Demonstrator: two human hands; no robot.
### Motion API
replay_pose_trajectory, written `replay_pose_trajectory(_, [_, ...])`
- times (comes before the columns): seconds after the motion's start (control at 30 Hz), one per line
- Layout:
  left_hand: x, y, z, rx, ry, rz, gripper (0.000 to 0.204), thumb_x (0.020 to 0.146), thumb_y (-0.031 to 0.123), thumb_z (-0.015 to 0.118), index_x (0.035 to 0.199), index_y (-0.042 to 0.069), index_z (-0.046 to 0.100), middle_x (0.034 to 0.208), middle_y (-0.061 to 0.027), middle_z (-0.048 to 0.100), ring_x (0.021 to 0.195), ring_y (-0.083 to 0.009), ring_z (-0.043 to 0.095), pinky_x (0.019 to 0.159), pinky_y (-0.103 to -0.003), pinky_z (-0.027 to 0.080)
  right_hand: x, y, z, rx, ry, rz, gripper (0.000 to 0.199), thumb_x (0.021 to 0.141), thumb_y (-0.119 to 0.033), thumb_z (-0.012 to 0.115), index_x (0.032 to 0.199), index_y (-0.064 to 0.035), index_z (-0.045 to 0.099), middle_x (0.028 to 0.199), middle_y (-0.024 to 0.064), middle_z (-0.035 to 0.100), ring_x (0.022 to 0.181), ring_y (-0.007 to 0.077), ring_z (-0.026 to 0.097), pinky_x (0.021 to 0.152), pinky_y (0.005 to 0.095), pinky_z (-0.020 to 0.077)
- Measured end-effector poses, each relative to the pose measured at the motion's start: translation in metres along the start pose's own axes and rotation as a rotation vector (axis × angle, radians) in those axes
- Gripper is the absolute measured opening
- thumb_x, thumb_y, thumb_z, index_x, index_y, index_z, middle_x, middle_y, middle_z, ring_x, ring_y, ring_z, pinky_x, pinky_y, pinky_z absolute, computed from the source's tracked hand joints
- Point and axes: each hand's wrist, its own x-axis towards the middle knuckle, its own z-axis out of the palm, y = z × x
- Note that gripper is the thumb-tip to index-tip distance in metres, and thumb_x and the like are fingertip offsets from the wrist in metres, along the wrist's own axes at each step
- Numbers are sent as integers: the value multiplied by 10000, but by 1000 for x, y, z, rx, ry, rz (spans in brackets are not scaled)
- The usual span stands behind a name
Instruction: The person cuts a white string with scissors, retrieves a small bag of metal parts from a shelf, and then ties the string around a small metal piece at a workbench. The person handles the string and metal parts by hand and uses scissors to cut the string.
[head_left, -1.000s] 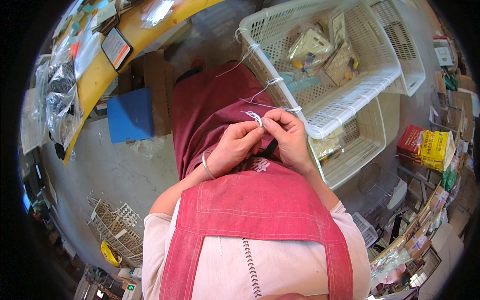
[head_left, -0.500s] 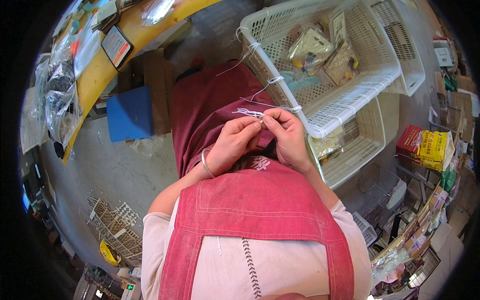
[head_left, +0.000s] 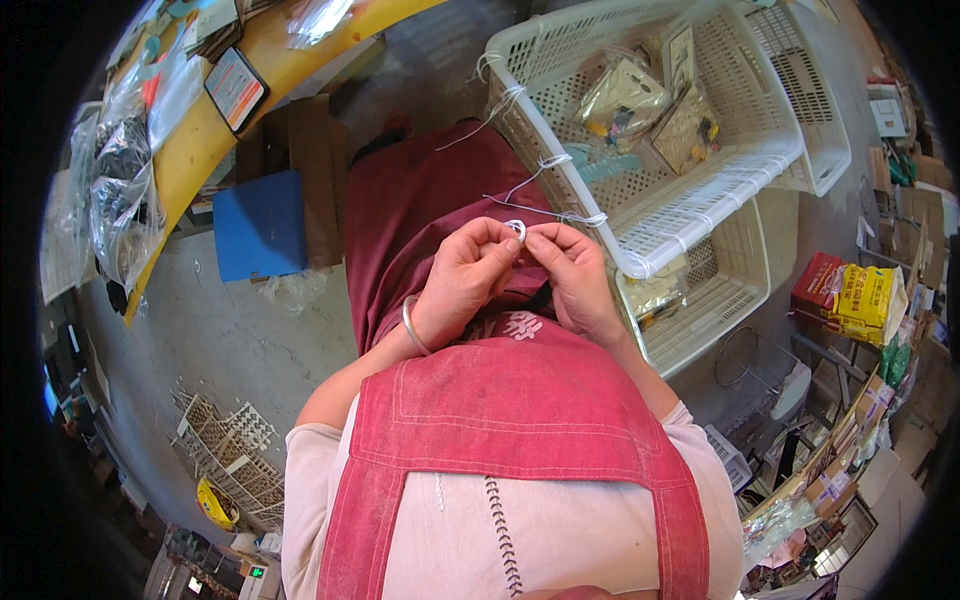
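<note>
Grey concrete floor (head_left: pixel 240 330) fills the left of the head view, with a yellow-edged workbench (head_left: pixel 200 140) curving along the upper left and bearing clear plastic bags (head_left: pixel 120 190) and a flat card with a red border (head_left: pixel 235 88). Below the bench stands a blue box (head_left: pixel 262 225) beside brown cardboard (head_left: pixel 315 170). At the centre, the person's lap is covered by a dark red apron (head_left: pixel 420 200), and a lighter red bib (head_left: pixel 510 420) lies over a pale shirt lower down.

Both hands meet over the lap. The left hand (head_left: pixel 462 283), with a thin silver bangle (head_left: pixel 412 328) at the wrist, is curled with its fingertips pinched together on a small white loop of string (head_left: pixel 516 229). The right hand (head_left: pixel 572 275) is likewise curled, its fingertips closed on the same loop from the other side, so that the two hands touch at the loop. From the loop a white string strand (head_left: pixel 540 212) runs up and to the right to the rim of a large white plastic basket (head_left: pixel 640 215), where further white ties are knotted on the edge.

Inside the basket lie clear packets of small parts (head_left: pixel 625 100). A second white basket (head_left: pixel 715 290) sits below and beside it. At the far right stand red and yellow boxes (head_left: pixel 850 292); a wire rack (head_left: pixel 225 450) lies on the floor at lower left.
</note>
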Motion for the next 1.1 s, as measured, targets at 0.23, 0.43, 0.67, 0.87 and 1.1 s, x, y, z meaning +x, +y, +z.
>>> replay_pose_trajectory(0.23, [-1,1,-2,77,8,-13,126,1011,156,612,993,33,589,669,44,536,546,-19,440,465,-196,305,1,0,-2,-328,-16,-212,57,956,-32,643,990,8,665,875,-21,624,817,36,562,735,199,462])
replay_pose_trajectory(0.43, [-1,2,-1,76,38,16,156,1016,196,608,998,42,598,666,30,547,528,-26,449,455,-190,305,1,7,-2,-244,-5,-168,37,963,-23,623,973,1,650,889,-30,622,801,21,543,711,191,453])
replay_pose_trajectory(0.67, [-2,2,-2,53,40,34,159,1036,208,572,1019,50,576,661,20,538,515,-33,429,448,-189,301,1,7,0,-92,-10,-129,71,962,-20,617,1022,5,646,933,7,657,838,54,588,775,215,491])
replay_pose_trajectory(0.87, [0,0,-3,14,17,73,160,1052,215,546,1043,55,547,656,18,520,515,-37,414,450,-185,299,1,1,-2,165,-59,34,87,962,-28,615,1038,0,646,967,34,679,861,79,622,796,230,511])
replay_pose_trajectory(1.1, [-1,-2,-2,91,-1,95,160,1056,210,540,1046,51,544,663,17,527,525,-35,421,458,-183,307,3,5,-1,43,-81,26,79,963,-60,643,1014,0,650,930,41,685,857,92,640,793,237,521])
